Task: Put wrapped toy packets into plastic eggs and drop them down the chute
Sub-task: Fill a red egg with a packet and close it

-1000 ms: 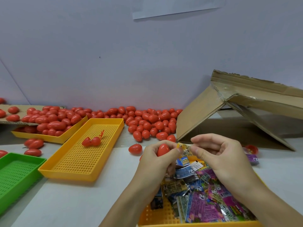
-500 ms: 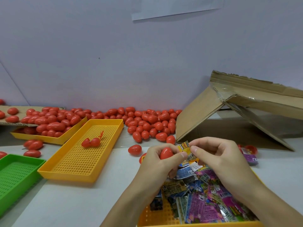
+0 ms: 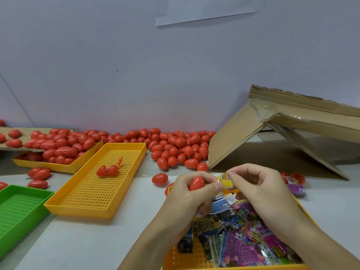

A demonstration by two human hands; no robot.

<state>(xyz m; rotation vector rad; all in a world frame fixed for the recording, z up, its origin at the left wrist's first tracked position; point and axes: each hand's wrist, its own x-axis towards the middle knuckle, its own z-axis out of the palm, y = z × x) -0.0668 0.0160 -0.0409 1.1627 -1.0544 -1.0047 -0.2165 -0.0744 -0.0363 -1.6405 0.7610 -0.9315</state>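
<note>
My left hand grips a red plastic egg between thumb and fingers. My right hand pinches a small yellow wrapped toy packet right beside the egg, and my left thumb touches the packet too. Both hands hover over a yellow tray heaped with wrapped toy packets. The cardboard chute slopes at the right, behind my hands.
A yellow perforated tray holds an opened red egg. Many red eggs lie along the wall and in a far-left yellow tray. A green tray sits at left. One loose egg lies close to my left hand.
Both hands have stayed together over the packet tray. The yellow packet has been folded smaller and brought tight against the egg.
</note>
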